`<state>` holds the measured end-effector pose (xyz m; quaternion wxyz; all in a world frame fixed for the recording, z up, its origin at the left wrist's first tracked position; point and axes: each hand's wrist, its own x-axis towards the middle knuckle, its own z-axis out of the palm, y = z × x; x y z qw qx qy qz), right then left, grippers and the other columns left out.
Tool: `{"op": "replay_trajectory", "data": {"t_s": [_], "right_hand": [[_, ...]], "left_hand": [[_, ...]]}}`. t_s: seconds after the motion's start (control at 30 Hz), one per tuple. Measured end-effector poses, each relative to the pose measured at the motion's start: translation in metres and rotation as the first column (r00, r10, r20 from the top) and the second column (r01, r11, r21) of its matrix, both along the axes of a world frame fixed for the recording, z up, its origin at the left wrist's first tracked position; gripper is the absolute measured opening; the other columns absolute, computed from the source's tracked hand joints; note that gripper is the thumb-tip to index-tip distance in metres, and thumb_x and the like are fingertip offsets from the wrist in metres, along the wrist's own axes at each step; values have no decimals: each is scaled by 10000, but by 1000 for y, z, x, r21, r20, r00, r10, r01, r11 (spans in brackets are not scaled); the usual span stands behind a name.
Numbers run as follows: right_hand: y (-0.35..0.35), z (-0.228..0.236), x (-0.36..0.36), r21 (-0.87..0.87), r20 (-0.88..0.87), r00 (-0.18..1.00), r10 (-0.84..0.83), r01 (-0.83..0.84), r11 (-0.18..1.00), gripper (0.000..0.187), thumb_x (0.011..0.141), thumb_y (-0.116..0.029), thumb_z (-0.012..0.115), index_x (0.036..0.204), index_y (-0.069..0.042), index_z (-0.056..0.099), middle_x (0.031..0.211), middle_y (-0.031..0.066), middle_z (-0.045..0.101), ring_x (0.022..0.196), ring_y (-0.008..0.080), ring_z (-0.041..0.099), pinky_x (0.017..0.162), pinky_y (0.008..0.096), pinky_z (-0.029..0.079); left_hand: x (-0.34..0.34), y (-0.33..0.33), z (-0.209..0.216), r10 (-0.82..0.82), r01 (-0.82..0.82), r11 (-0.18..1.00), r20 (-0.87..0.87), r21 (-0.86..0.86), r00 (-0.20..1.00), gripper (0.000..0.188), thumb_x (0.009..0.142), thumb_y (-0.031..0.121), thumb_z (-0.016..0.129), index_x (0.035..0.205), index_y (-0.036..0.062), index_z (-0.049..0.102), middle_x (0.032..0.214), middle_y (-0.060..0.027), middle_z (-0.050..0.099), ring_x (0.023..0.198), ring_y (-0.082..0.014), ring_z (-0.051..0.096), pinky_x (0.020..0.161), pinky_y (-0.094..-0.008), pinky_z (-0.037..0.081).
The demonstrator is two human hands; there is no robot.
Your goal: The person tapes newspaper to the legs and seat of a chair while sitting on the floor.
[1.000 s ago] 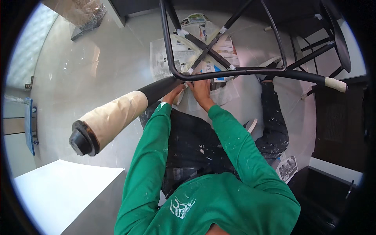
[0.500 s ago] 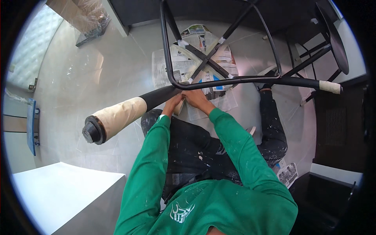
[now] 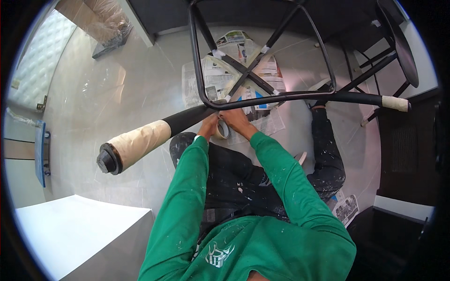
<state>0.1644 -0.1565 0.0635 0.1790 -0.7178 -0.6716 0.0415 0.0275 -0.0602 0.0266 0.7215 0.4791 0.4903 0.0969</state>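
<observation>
An upturned black stool frame (image 3: 247, 99) stands in front of me, its crossed bars (image 3: 247, 71) set over newspaper (image 3: 194, 86) with pale masking tape at the joints. My left hand (image 3: 209, 126) is closed at a roll of masking tape (image 3: 222, 130), which hangs between my two hands. My right hand (image 3: 236, 121) is closed too, its fingertips meeting the left ones just under the near bar. What the right fingers pinch is hidden. Paper-like tan wrapping (image 3: 139, 140) covers the end of the leg reaching toward me on the left; the right leg has a similar wrapped tip (image 3: 394, 103).
A white box-like surface (image 3: 79, 229) rises at lower left. A plastic-wrapped item (image 3: 112, 33) stands at the far left, a blue wheeled board (image 3: 40, 154) at the left edge. Another black stool (image 3: 398, 51) is at the right. My bent legs (image 3: 326, 145) flank the work.
The tape roll has turned so that its ring opening shows between my hands. My left hand has shifted slightly right, and the stool's left leg sits a little lower.
</observation>
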Motion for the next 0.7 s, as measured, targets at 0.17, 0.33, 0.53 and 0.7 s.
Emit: {"op": "replay_trajectory", "data": {"t_s": [0.17,0.33,0.53,0.7], "right_hand": [[32,35,-39,85,-87,992,92,-84,993,155,874,-227,614,873,-107,713,1004,140,724,1035,346,676,920,549,473],[2,-5,2,54,-59,998,5,-2,999,141,870,-218,607,897,-132,716,1015,140,723,1045,364,667,922,584,457],[20,18,-14,-84,16,994,106,-104,991,253,885,-233,606,1091,-157,732,1089,153,723,1154,372,639,1004,554,450],[16,26,-9,-35,-134,980,145,-151,988,343,883,-183,628,1215,-148,706,1124,158,718,1165,380,627,1001,519,466]], "left_hand": [[-50,33,-64,6,85,969,-366,232,930,322,862,197,631,1010,-68,737,997,-263,747,933,-384,739,783,-460,554],[-9,-4,-33,-241,506,762,-549,404,800,487,835,221,639,1216,-81,668,1112,-334,712,1131,-481,669,1009,-497,513],[-18,-31,-34,38,175,731,-295,660,955,1042,859,182,683,1553,-151,-18,1131,-359,681,930,-442,730,811,-465,583],[2,-79,-7,187,-160,969,-135,188,973,809,931,163,664,1529,-98,186,1054,-251,677,797,-303,723,675,-405,584]]}}
